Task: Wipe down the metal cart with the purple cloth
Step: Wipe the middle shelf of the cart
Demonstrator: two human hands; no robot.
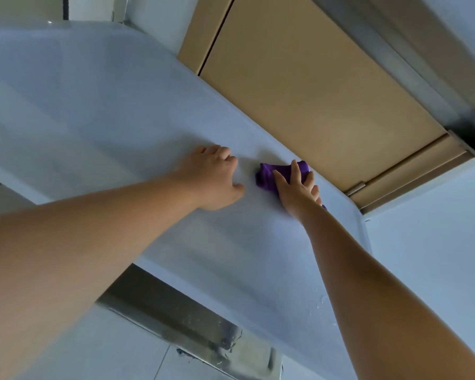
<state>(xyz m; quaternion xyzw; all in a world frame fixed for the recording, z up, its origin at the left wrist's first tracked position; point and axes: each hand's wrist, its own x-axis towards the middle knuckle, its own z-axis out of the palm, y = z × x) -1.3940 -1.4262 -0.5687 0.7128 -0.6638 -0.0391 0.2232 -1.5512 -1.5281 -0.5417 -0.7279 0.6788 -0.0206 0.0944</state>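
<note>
Two bare hands reach out over one pale, matte cart surface (pixel 115 111) that runs diagonally through the head view. The right hand (pixel 298 192) lies on one purple cloth (pixel 269 174), fingers spread and fairly straight across it, pressing the bunched fabric flat against the surface; most of the cloth shows past the fingertips and to the thumb side, with a small purple scrap peeking out behind the little-finger edge. The left hand (pixel 213 178) sits just beside the cloth, apart from it, with its heel and thumb resting on the surface and its fingers curled under; it grasps nothing that can be seen. Beyond the right hand's fingertips the surface ends at an edge, and past that edge stand tan panels (pixel 313 86), two broad ones divided by a dark seam, with narrower tan strips near a small metal hinge (pixel 355 187) off the right hand's little-finger side. Beneath the left forearm, one scuffed, shiny metal strip (pixel 192 325) crosses a pale tiled floor (pixel 99 349).
</note>
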